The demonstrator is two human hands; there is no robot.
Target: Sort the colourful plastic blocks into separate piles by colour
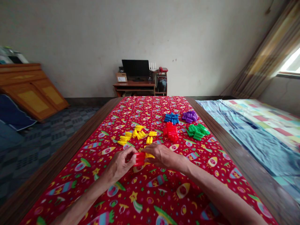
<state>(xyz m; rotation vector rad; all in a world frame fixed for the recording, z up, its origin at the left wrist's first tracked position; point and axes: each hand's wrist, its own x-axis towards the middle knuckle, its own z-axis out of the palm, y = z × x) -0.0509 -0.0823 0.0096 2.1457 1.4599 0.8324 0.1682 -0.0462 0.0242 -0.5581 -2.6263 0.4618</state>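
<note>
My left hand [120,164] and my right hand [161,156] meet over the red patterned tablecloth [150,193], both closed. The left fingers pinch a red plastic piece [140,158]. A yellow piece [149,155] shows under the right fingers, joined to or touching the red one. Just beyond the hands lie scattered yellow pieces [137,135]. Further back sit a red pile [170,131], a green pile [198,131], a blue pile [171,118] and a purple pile [189,116].
The cloth covers a long wooden table [236,156]. A bed with a checked blanket [257,128] lies right of it. A wooden cabinet [30,90] leans at the left. A desk with a monitor [136,69] stands against the far wall.
</note>
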